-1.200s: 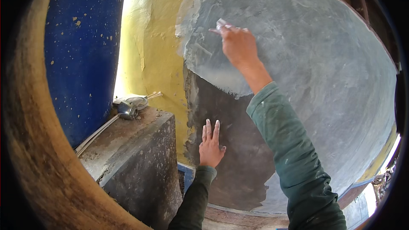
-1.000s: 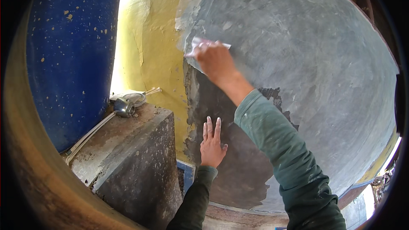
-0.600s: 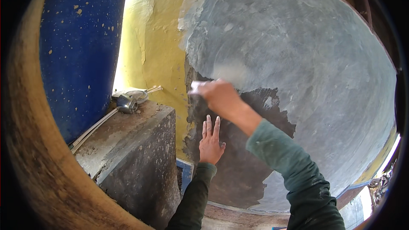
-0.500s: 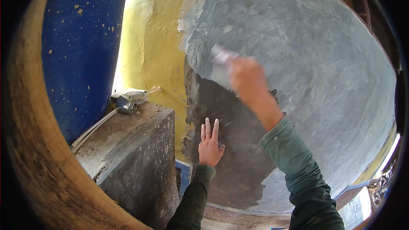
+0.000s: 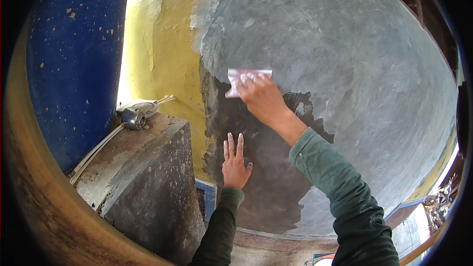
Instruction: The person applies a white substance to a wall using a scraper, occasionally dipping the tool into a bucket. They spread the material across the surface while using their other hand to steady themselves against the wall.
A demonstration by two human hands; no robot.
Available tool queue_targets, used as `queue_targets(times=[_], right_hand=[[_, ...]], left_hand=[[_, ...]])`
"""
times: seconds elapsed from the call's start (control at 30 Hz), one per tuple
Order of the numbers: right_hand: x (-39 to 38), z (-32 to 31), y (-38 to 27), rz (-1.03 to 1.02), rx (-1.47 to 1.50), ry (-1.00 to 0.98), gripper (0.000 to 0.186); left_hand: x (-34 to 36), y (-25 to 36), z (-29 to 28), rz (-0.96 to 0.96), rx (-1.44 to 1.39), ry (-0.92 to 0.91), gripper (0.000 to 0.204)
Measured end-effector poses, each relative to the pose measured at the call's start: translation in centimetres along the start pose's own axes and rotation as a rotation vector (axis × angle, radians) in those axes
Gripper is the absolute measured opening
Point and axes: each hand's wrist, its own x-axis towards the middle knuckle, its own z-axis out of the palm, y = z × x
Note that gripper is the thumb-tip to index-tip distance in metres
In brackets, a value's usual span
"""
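Right hand: fingers closed on a flat pink-and-white piece, positioned at the upper edge of a dark patch in the wall; whether it touches, cannot tell. Left hand: holding nothing, fingers extended and slightly parted, over the same patch. Yellow strip: left of the grey coat. Concrete block: at left, bearing one metal fitting and white cables. Blue panel: flecked, behind.

Blue panel, concrete block, silver fitting
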Motion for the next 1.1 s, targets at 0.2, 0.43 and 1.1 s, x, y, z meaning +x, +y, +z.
queue_targets(times=[0.2, 0.43, 1.1], right_hand=[[-3.0, -1.7, -2.9, -0.116, 0.133, -0.398, 0.03], [-1.9, -8.4, 3.2, 0.315, 0.254, 0.064, 0.034], [-4.6, -6.3, 1.2, 0.341, 0.318, -0.064, 0.036]], left_hand=[[-0.4, -0.2, 0.0, 0.003, 0.004, 0.0, 0.109], [-1.5, -1.0, 0.0, -0.045, 0.012, -0.042, 0.11], [-0.5, 0.4, 0.2, -0.034, -0.162, 0.03, 0.103]])
